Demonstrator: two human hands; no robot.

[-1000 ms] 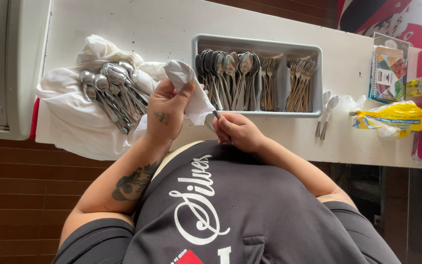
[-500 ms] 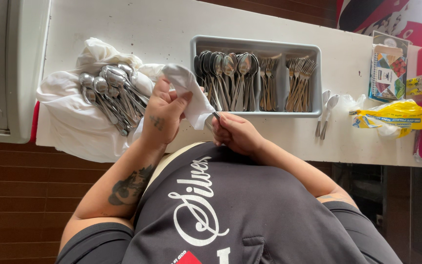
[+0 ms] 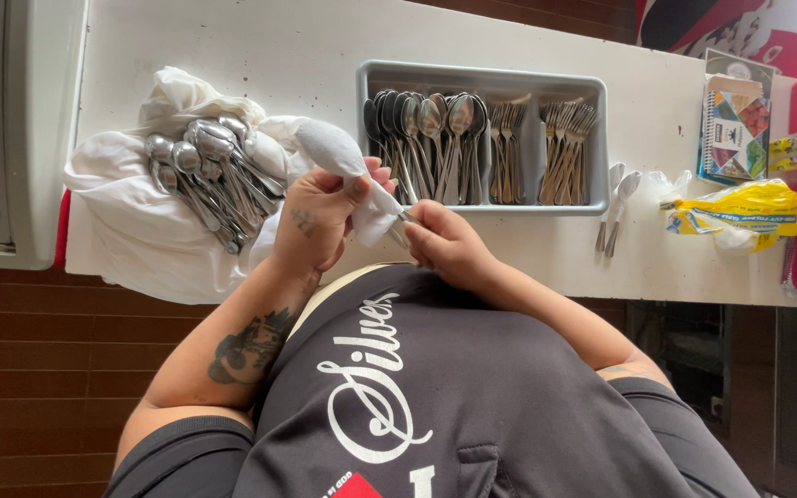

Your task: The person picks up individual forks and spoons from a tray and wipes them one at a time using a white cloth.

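— Hands, what changed since a second ago?
— My left hand [image 3: 320, 217] is closed on the white polishing cloth [image 3: 343, 166], barely shifted. My right hand [image 3: 445, 244] pinches the thin metal utensil handle [image 3: 405, 218], wrapped in that cloth, above the white surface [image 3: 269, 46] beside the grey cutlery tray [image 3: 481, 78].

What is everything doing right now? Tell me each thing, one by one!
left hand: gripping the white cloth.
right hand: pinching a cutlery handle.
white cloth: wrapped over the cutlery piece.
loose spoons: heaped on a white towel.
grey tray: holds sorted spoons and forks.
two spoons: lying beside the tray.
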